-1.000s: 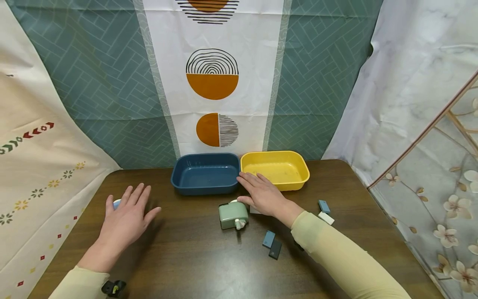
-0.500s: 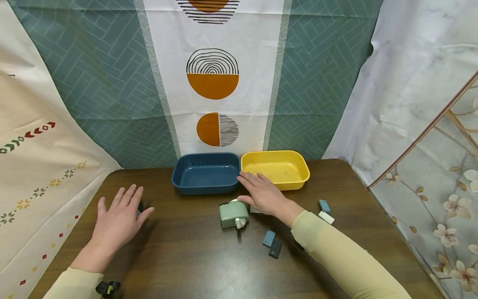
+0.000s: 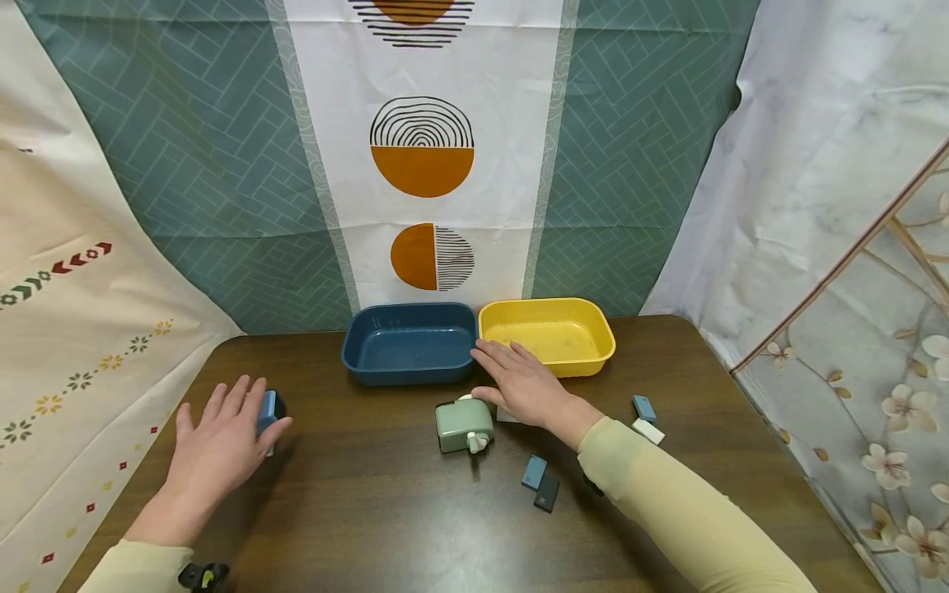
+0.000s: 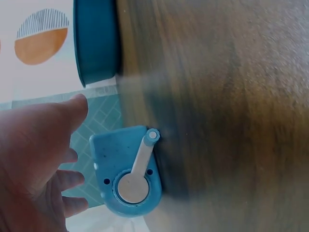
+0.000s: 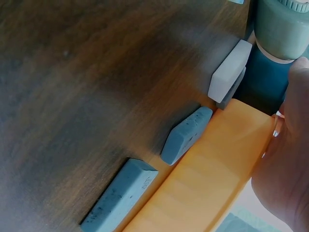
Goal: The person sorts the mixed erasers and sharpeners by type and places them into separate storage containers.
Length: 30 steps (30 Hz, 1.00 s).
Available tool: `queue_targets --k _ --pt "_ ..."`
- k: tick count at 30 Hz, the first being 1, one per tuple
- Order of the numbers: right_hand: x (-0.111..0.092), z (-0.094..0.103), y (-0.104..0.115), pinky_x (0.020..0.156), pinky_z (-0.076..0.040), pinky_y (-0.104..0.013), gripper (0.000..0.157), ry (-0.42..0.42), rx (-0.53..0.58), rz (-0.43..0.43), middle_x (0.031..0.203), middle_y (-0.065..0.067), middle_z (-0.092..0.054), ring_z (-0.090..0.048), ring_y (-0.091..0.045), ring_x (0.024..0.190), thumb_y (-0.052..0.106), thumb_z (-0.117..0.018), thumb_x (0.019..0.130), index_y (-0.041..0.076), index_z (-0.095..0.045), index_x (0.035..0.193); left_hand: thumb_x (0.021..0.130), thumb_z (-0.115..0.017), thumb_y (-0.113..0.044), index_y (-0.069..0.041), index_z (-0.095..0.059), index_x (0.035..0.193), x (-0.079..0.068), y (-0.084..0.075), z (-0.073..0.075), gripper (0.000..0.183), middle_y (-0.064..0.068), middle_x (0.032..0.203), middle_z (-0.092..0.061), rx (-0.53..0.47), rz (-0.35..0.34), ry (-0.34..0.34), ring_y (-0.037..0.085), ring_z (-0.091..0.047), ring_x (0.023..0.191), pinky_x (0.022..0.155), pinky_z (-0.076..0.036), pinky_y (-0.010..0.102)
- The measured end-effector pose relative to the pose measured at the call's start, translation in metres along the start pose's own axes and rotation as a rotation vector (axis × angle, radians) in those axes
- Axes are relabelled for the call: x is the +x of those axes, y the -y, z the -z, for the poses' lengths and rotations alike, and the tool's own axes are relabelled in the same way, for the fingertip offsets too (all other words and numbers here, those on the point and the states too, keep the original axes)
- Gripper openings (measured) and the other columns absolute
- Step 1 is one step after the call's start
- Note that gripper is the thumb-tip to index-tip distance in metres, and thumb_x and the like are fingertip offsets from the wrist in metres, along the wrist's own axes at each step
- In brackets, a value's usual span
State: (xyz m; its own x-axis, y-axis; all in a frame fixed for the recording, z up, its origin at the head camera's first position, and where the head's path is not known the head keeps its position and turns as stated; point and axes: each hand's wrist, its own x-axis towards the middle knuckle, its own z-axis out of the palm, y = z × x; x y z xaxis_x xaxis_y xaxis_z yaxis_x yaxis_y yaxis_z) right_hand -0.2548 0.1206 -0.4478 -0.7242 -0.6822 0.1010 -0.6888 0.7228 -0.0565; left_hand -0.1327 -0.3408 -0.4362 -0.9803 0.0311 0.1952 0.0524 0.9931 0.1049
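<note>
My left hand (image 3: 215, 449) is held over the left side of the table with its fingers straight and spread. Partly hidden beyond its thumb and fingers is a blue crank pencil sharpener (image 3: 266, 409). The left wrist view shows the sharpener's white crank handle (image 4: 141, 162), with the fingers apart from it. Above the middle of the table my right hand (image 3: 522, 385) extends flat, its fingertips near the two trays. A green crank pencil sharpener (image 3: 463, 426) stands just left of its thumb. A white eraser (image 3: 507, 416) lies partly hidden beneath this hand.
A dark blue tray (image 3: 409, 379) and a yellow tray (image 3: 586, 368) stand side by side at the back. Right of the green sharpener lie a blue eraser (image 3: 534, 473) and a black eraser (image 3: 546, 494). Farther right are another blue eraser (image 3: 643, 408) and a white one (image 3: 648, 431).
My left hand has moved left and slightly towards me, uncovering more of the blue pencil sharpener on its right side. The right hand and the other objects stay in place.
</note>
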Motion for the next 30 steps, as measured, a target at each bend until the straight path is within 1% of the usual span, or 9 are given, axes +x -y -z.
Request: queue_targets --k 5,10,14,19,23,30 --pt "0.0 0.0 0.0 0.135 -0.019 -0.053 0.075 -0.001 -0.002 -0.003 0.181 -0.011 -0.028 -0.027 -0.028 0.167 0.057 -0.043 0.116 0.01 -0.034 0.174 0.109 -0.061 -0.059 0.006 -0.042 0.162 -0.002 0.004 -0.003 0.086 0.04 0.163 -0.039 0.006 0.018 0.008 0.064 -0.031 0.149 0.11 -0.012 0.09" --pt "0.0 -0.002 -0.001 0.136 -0.018 -0.052 0.075 0.001 0.008 -0.007 0.181 -0.01 -0.027 -0.026 -0.028 0.167 0.058 -0.042 0.116 0.01 -0.034 0.174 0.108 -0.064 -0.058 0.006 -0.041 0.161 -0.004 0.007 -0.004 0.086 0.042 0.16 -0.039 0.006 0.044 0.019 0.065 -0.031 0.147 0.109 -0.013 0.091" --pt "0.001 -0.003 -0.001 0.136 -0.018 -0.053 0.075 -0.002 0.009 -0.007 0.181 -0.01 -0.028 -0.026 -0.029 0.167 0.057 -0.042 0.117 0.01 -0.034 0.174 0.107 -0.067 -0.056 0.006 -0.043 0.159 -0.005 0.008 -0.006 0.084 0.042 0.157 -0.041 0.012 0.051 0.0 0.064 -0.033 0.145 0.107 -0.016 0.091" --pt "0.001 -0.003 -0.001 0.136 -0.015 -0.051 0.075 0.005 0.011 -0.015 0.182 -0.009 -0.027 -0.024 -0.026 0.167 0.058 -0.041 0.117 0.011 -0.033 0.175 0.107 -0.067 -0.056 0.005 -0.044 0.158 -0.007 0.009 -0.008 0.083 0.041 0.152 -0.044 0.015 0.048 -0.03 0.063 -0.036 0.141 0.103 -0.02 0.09" --pt "0.0 -0.001 -0.001 0.137 -0.014 -0.05 0.075 0.008 0.026 -0.017 0.182 -0.009 -0.026 -0.024 -0.027 0.167 0.057 -0.042 0.117 0.011 -0.033 0.175 0.107 -0.068 -0.054 0.006 -0.044 0.158 -0.008 0.011 -0.009 0.082 0.042 0.151 -0.045 0.014 0.048 -0.035 0.063 -0.037 0.14 0.102 -0.022 0.09" --pt "0.0 -0.001 -0.001 0.136 -0.016 -0.052 0.074 0.001 0.029 -0.014 0.182 -0.01 -0.027 -0.026 -0.029 0.167 0.056 -0.042 0.117 0.01 -0.034 0.174 0.107 -0.067 -0.056 0.005 -0.045 0.158 -0.009 0.012 -0.01 0.082 0.043 0.15 -0.047 0.017 0.06 -0.034 0.064 -0.04 0.138 0.1 -0.025 0.089"
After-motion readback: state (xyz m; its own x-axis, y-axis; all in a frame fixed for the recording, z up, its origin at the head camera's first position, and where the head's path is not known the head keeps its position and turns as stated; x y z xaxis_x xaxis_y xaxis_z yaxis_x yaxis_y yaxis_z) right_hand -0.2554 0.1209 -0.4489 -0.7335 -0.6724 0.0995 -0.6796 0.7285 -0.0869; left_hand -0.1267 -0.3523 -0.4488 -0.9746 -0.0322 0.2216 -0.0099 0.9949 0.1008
